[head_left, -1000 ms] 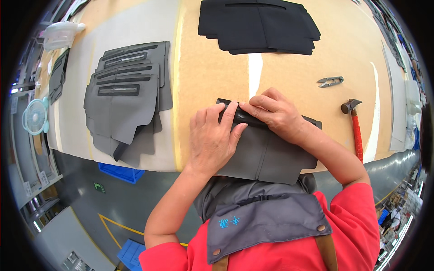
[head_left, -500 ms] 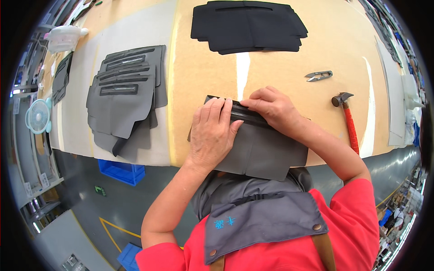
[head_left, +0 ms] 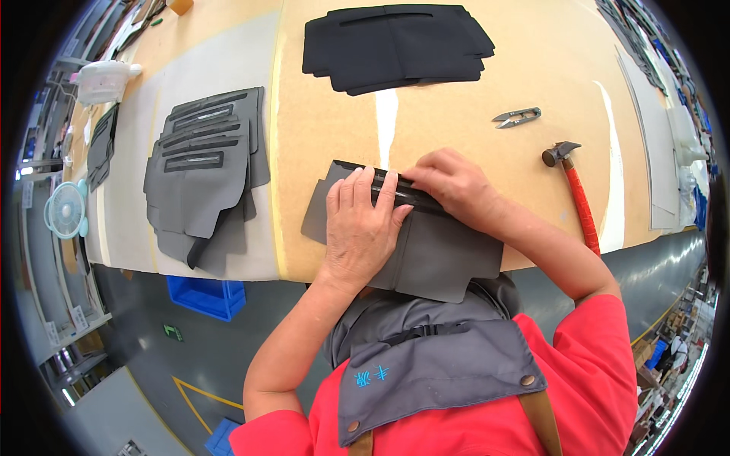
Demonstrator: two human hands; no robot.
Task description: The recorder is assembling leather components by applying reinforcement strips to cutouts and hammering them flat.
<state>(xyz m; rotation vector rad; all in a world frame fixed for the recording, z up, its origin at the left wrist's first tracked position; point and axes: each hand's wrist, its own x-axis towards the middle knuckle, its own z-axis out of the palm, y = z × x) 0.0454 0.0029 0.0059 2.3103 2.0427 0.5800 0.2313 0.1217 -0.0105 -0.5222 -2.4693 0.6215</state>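
A grey cut sheet of fabric-like material [head_left: 441,254] lies at the near edge of the tan worktable [head_left: 547,61], with a black strip [head_left: 411,196] folded along its far edge. My left hand [head_left: 363,224] lies flat on the sheet, fingers spread over the black strip. My right hand [head_left: 456,182] presses and pinches the strip just to the right, fingertips touching it. Both hands bear down on the same fold.
A stack of grey cut pieces [head_left: 201,167] lies to the left on a white mat. A pile of black pieces [head_left: 395,45] sits at the far side. Thread snips [head_left: 517,116] and a red-handled hammer [head_left: 578,197] lie to the right. A small fan [head_left: 67,209] and a blue bin [head_left: 207,295] are at left.
The view has shifted slightly. My hands stay on the fold; the left fingers have slid a little along the black strip.
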